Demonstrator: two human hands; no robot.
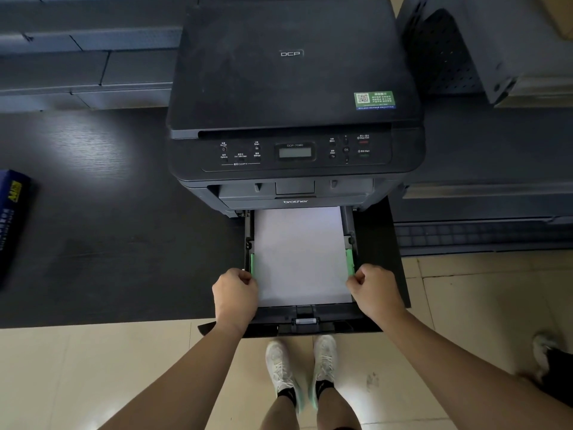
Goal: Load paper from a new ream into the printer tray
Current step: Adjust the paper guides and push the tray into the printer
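The printer (pixel 294 97) stood on the desk (pixel 108 243), its tray (pixel 310 324) drawn out toward six o'clock with the paper (pixel 300 256) lying in it. The ream (pixel 12 218) lay on the desk at nine o'clock.

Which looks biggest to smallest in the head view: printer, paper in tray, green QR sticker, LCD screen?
1. printer
2. paper
3. and 4. green QR sticker and LCD screen: look alike, not ranked.

Left hand (pixel 236 290) and right hand (pixel 373 290) curled, forearms extended forward
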